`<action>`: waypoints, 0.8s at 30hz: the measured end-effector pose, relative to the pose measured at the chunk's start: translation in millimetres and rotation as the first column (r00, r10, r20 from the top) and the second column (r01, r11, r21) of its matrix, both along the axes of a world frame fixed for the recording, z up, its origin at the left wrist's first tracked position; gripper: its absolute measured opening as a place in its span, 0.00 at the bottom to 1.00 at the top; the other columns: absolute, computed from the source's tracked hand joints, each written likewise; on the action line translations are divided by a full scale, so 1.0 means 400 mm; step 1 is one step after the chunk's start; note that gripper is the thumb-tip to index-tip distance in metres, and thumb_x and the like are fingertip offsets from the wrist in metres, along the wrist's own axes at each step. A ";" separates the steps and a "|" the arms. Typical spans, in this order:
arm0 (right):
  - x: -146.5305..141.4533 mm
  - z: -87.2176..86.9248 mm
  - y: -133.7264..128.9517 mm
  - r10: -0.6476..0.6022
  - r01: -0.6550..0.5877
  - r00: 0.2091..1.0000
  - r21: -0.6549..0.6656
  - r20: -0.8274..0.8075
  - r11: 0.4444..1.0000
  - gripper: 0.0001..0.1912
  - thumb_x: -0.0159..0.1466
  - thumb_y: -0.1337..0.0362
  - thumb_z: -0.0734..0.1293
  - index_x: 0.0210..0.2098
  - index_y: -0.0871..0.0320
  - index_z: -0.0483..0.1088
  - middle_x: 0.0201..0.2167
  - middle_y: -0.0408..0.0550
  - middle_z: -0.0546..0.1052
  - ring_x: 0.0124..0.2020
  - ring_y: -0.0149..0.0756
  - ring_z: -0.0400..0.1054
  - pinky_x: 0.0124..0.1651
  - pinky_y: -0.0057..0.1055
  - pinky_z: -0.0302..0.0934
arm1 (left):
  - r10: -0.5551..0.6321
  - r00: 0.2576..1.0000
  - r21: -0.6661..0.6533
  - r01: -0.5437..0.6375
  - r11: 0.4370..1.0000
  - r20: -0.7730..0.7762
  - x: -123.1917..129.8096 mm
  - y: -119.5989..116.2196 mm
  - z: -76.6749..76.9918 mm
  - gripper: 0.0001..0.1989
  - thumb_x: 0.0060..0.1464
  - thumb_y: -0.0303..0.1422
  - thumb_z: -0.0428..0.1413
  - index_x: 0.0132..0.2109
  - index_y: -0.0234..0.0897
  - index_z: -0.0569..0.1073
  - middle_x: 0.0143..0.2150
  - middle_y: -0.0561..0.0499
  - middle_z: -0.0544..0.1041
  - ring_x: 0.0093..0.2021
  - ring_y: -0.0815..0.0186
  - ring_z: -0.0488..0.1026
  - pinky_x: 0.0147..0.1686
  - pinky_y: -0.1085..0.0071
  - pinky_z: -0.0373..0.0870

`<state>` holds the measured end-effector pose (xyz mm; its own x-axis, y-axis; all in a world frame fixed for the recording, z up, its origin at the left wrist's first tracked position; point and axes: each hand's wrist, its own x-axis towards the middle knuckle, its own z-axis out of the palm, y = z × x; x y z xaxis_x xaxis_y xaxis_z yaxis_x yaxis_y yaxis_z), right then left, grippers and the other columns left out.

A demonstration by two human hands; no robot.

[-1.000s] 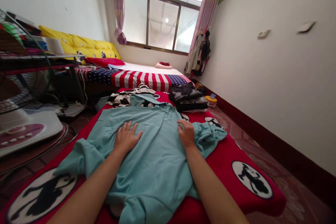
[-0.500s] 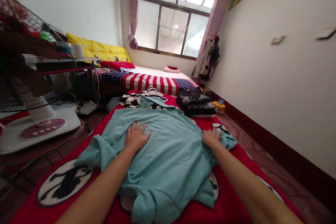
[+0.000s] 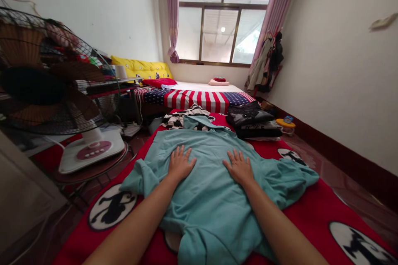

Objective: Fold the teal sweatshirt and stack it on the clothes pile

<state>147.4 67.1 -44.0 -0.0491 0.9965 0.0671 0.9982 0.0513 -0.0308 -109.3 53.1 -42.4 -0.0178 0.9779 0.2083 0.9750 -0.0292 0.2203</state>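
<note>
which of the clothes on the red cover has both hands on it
The teal garment, spread out with the left hand and right hand flat on it; the black-and-white cloth and dark folded stack lie farther back, untouched.

Glows with daylight from a tall window (image 3: 220, 35) between pinkish curtains (image 3: 173, 12); shows white walls (image 3: 338, 70), reddish floor tiles (image 3: 351, 188) and, at the back, a bed (image 3: 199, 86) with striped draping (image 3: 195, 100).

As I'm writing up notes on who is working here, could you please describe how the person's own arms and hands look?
The left hand and right hand are bare, with no gloves, rings, watches or bracelets showing. No sleeves appear; the visible forearms are uncovered.
</note>
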 end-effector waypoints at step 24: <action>-0.017 -0.007 0.009 -0.030 0.028 1.000 0.145 0.010 0.989 0.30 0.68 0.49 0.52 0.66 0.53 0.56 0.68 0.53 0.54 0.68 0.51 0.44 0.64 0.54 0.41 | 0.246 0.955 0.018 -0.253 0.967 0.166 -0.297 0.321 0.121 0.19 0.46 0.25 0.60 0.48 0.33 0.74 0.35 0.49 0.78 0.36 0.62 0.77 0.40 0.72 0.72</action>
<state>140.6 70.8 -46.7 -0.0223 0.9773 0.2107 0.9996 0.0256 -0.0133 -228.3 181.7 5.9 -0.2966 0.9292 0.2204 0.9040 0.1988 0.3786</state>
